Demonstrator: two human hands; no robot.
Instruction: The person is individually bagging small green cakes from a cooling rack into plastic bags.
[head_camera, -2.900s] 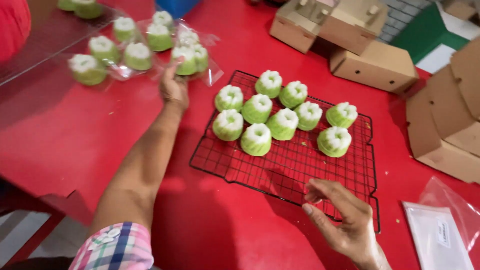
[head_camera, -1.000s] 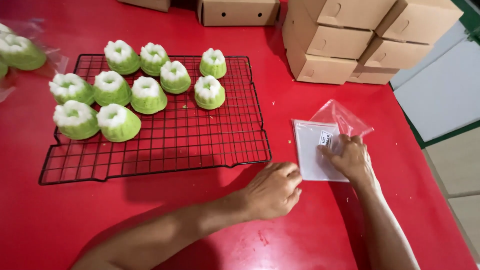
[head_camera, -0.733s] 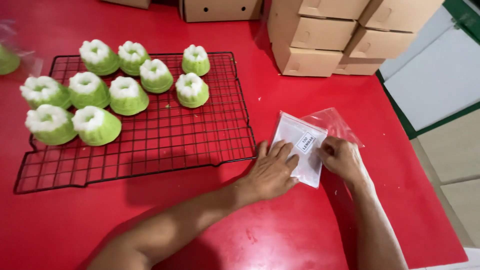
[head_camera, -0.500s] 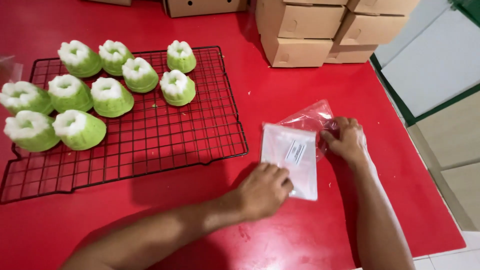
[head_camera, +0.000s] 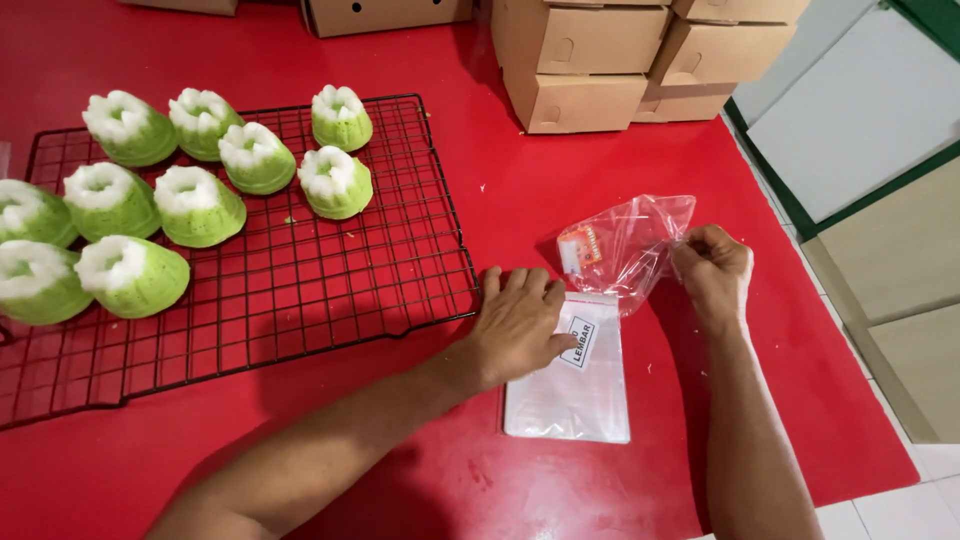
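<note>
My left hand (head_camera: 520, 325) lies flat with fingers spread on the upper left of a stack of clear plastic bags (head_camera: 575, 385) with a white label, pressing it to the red table (head_camera: 560, 190). My right hand (head_camera: 712, 270) pinches the edge of a crumpled clear plastic wrapper (head_camera: 625, 245) with a small orange patch, lifted just above the stack. To the left, a black wire cooling rack (head_camera: 330, 270) carries several green bundt-shaped cakes (head_camera: 335, 185) with white tops.
Brown cardboard boxes (head_camera: 575, 95) are stacked at the back of the table, with another box (head_camera: 385, 15) further left. The table's right edge runs along a green-trimmed white wall (head_camera: 850, 110). Tiled floor (head_camera: 900, 500) shows at the bottom right.
My left hand came from the far cakes to the bag stack and now rests on it. My right hand has pulled the crumpled wrapper up and away from the stack. The view shifted right.
</note>
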